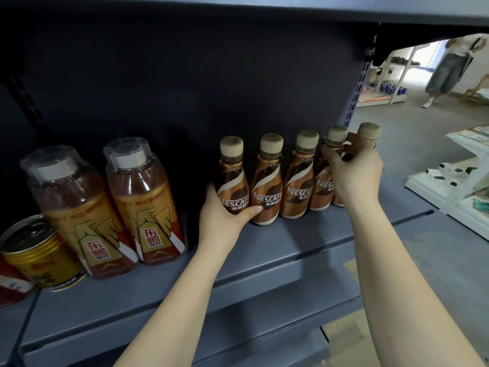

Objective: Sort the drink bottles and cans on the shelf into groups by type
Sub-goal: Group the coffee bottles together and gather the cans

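Note:
Several brown Nescafe coffee bottles with tan caps stand in a row on the grey shelf [277,250]. My left hand [225,215] grips the leftmost coffee bottle [232,178] around its lower body. My right hand [354,173] wraps the rightmost coffee bottle [369,133] at the shelf's right end, fingers also touching the neighbouring one [334,140]. Two coffee bottles [267,186] [300,181] stand between. To the left stand two orange energy drink bottles [79,215] [148,207] with clear overcaps, and a gold can [39,255] at the far left.
A red can [10,284] is cut off at the left edge. The upper shelf [238,9] hangs low overhead. Lower shelf boards [264,313] lie below. To the right are the aisle floor, white display racks [449,186], and a person [447,67] standing far off.

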